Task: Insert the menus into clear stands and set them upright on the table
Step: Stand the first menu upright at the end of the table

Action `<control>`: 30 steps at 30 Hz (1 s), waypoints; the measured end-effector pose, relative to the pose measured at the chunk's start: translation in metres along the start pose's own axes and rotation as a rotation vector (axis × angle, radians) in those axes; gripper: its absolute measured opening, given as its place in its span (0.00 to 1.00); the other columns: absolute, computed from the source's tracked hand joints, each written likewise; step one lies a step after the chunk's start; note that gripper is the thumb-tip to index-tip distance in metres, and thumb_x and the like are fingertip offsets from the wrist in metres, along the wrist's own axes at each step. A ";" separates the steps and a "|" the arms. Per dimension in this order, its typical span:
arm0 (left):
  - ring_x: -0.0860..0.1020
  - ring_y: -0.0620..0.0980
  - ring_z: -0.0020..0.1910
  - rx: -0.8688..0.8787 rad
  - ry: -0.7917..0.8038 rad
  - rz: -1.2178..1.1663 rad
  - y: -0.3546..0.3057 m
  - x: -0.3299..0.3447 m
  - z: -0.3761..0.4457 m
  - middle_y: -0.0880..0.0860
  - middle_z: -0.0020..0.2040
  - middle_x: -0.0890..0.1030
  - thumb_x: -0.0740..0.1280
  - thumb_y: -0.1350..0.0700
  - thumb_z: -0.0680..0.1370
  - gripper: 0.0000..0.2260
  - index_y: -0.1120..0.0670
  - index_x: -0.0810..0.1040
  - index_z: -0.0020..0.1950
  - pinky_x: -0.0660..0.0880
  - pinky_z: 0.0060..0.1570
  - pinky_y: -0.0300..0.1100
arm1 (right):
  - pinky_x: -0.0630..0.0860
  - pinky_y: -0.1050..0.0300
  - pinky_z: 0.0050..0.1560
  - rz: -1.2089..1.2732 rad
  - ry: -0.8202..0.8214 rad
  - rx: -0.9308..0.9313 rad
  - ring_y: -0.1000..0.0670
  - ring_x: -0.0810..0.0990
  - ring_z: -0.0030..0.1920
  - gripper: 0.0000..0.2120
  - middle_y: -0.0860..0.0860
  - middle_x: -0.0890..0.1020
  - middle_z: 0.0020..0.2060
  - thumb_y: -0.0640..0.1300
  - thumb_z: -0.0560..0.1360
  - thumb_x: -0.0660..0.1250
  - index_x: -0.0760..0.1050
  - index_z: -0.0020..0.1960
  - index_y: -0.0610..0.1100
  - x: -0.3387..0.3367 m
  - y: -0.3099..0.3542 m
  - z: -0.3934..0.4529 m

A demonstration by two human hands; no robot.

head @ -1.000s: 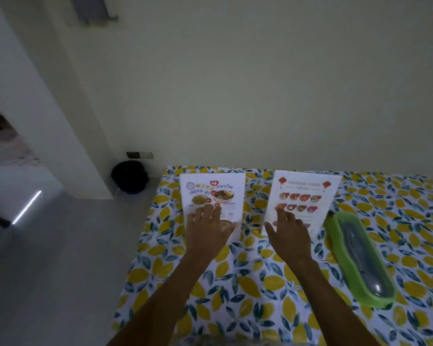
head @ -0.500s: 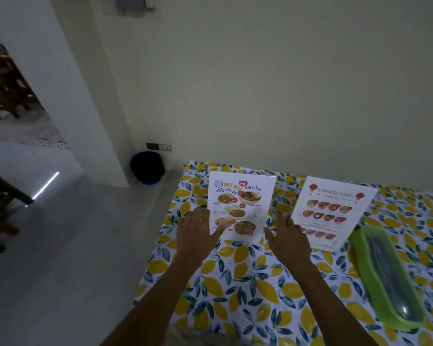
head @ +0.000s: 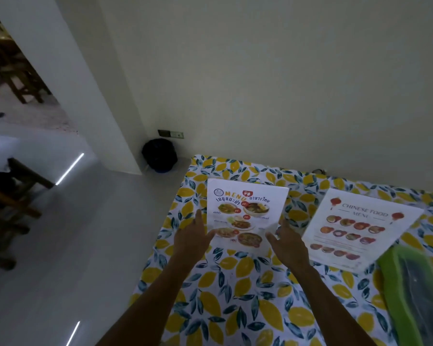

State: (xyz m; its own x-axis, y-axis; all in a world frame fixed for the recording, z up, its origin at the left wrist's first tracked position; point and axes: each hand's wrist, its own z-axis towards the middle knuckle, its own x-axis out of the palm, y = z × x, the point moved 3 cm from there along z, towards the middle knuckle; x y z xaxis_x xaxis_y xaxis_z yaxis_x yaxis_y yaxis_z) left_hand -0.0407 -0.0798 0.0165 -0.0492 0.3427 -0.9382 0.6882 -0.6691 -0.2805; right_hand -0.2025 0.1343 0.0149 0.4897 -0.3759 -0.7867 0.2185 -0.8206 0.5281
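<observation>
Head view shows my left hand [head: 189, 239] and right hand [head: 289, 242], both open and empty, flanking the Thai menu [head: 245, 213] near the desk's [head: 235, 308] far-left corner.

Bare tablecloth [head: 238, 308] before both menus [head: 245, 216]

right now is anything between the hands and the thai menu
Nothing visible. The left hand is at the lower left edge of the Thai menu and the right hand at its lower right edge. The Chinese menu and green container lie off to the right.
</observation>
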 end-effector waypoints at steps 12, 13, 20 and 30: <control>0.80 0.55 0.34 0.073 -0.167 0.107 0.000 -0.001 0.026 0.54 0.38 0.81 0.57 0.46 0.82 0.13 0.53 0.72 0.59 0.67 0.29 0.43 | 0.75 0.52 0.37 0.028 -0.019 -0.108 0.45 0.79 0.36 0.12 0.46 0.80 0.37 0.47 0.80 0.64 0.74 0.58 0.40 0.022 -0.009 0.033; 0.80 0.55 0.34 0.084 -0.171 0.109 0.003 -0.003 0.032 0.54 0.38 0.82 0.58 0.46 0.82 0.12 0.54 0.72 0.58 0.67 0.28 0.43 | 0.75 0.52 0.36 0.028 -0.025 -0.131 0.46 0.79 0.36 0.12 0.47 0.80 0.36 0.47 0.80 0.64 0.74 0.58 0.40 0.020 -0.004 0.038; 0.79 0.58 0.27 0.149 -0.297 0.119 0.018 -0.053 0.118 0.55 0.30 0.80 0.64 0.46 0.79 0.12 0.53 0.76 0.55 0.72 0.25 0.44 | 0.68 0.61 0.30 0.062 -0.094 -0.193 0.53 0.74 0.30 0.17 0.50 0.78 0.33 0.46 0.80 0.65 0.73 0.64 0.38 0.001 0.065 0.106; 0.80 0.58 0.38 0.146 -0.342 0.057 0.049 -0.093 0.267 0.56 0.43 0.82 0.58 0.45 0.82 0.13 0.52 0.74 0.58 0.71 0.34 0.45 | 0.71 0.56 0.32 0.050 -0.114 -0.247 0.47 0.78 0.34 0.15 0.43 0.83 0.41 0.47 0.80 0.63 0.74 0.63 0.40 0.008 0.149 0.231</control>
State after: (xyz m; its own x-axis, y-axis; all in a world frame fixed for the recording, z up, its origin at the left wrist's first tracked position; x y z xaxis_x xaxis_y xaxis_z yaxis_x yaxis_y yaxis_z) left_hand -0.1959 -0.3204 0.0358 -0.2697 0.0788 -0.9597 0.5876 -0.7761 -0.2288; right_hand -0.3609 -0.0905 0.0140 0.4096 -0.4708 -0.7814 0.4027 -0.6753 0.6179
